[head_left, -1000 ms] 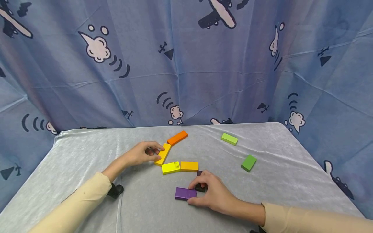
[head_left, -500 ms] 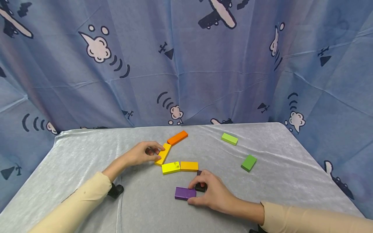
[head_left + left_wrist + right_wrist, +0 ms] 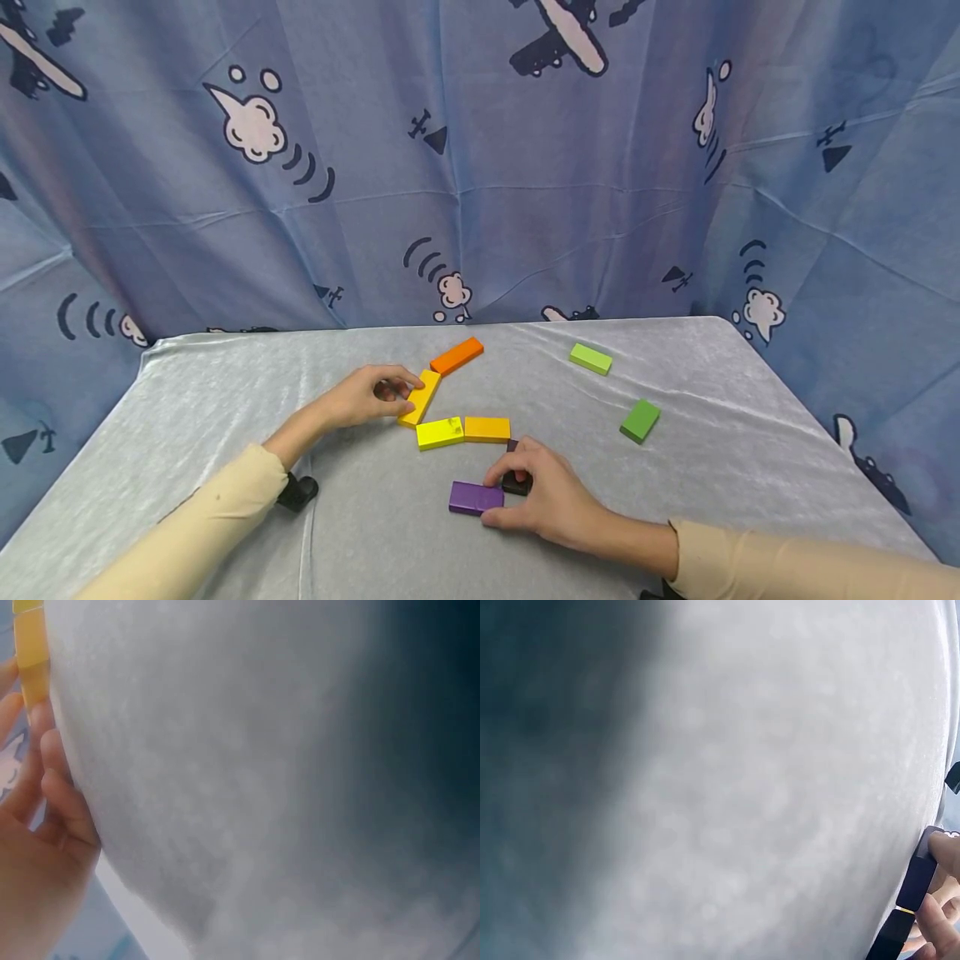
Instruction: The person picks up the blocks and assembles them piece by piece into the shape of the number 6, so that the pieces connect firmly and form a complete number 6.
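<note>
Pinching the purple block (image 3: 476, 497) between thumb and index finger, the right hand (image 3: 551, 500) rests low at the table's (image 3: 375, 525) middle. Just beside that block, toward two o'clock, lies the black block (image 3: 516, 482), partly hidden behind the fingers.

Toward ten o'clock from the right hand, the left hand (image 3: 363, 397) holds the golden block (image 3: 425, 395), thumb and fingertips set narrowly along its nine o'clock side. That block lies flat and slants from seven toward one o'clock.

The orange block (image 3: 457, 357) sits close off its far end, at about one o'clock. Near its lower end, toward four o'clock, lies the yellow block (image 3: 440, 433), with the amber block (image 3: 487, 429) next to it at three o'clock. The amber block's near corner comes close to the black block.

Well apart, toward two o'clock from the right hand, lies the green block (image 3: 640, 421); the lime block (image 3: 591, 359) lies beyond it at eleven. A blue curtain (image 3: 375, 200) hangs at twelve.
</note>
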`<state>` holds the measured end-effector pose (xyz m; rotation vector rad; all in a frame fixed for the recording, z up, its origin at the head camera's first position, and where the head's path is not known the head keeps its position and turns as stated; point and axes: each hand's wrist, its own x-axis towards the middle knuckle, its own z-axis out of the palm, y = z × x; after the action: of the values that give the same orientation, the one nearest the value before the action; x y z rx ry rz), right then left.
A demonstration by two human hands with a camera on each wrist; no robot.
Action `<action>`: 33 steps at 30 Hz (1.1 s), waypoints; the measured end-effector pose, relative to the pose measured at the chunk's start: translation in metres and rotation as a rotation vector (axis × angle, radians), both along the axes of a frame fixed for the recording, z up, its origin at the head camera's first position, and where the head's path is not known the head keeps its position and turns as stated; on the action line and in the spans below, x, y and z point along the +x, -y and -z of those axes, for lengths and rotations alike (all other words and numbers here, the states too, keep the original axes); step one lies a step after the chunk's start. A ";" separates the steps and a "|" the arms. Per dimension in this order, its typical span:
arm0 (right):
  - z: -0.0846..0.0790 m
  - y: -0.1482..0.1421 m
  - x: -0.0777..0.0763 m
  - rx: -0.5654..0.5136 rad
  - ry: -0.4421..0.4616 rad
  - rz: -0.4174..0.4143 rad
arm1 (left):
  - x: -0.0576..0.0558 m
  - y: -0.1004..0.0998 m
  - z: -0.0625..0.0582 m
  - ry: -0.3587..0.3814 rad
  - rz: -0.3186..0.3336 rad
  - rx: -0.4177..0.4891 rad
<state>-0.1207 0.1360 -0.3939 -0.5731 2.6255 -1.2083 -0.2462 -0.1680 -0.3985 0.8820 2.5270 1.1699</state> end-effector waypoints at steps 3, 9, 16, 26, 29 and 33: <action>0.000 0.000 0.000 0.000 0.001 -0.002 | 0.000 0.000 0.000 0.000 0.006 0.007; 0.000 -0.001 -0.001 -0.004 -0.011 -0.009 | -0.001 0.000 0.000 -0.001 0.012 0.017; 0.000 -0.002 -0.001 -0.003 -0.016 -0.006 | -0.001 0.000 0.000 0.000 0.009 0.015; 0.000 -0.002 0.000 -0.004 -0.019 -0.006 | -0.001 0.000 0.000 0.001 -0.002 0.000; 0.000 -0.002 0.000 -0.009 -0.018 -0.007 | -0.001 0.000 0.000 -0.003 0.000 0.003; 0.000 -0.002 0.000 -0.010 -0.016 -0.010 | -0.001 0.000 0.000 -0.002 0.000 0.006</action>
<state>-0.1210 0.1381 -0.3940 -0.5994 2.6285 -1.2194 -0.2471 -0.1682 -0.3990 0.8850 2.5265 1.1775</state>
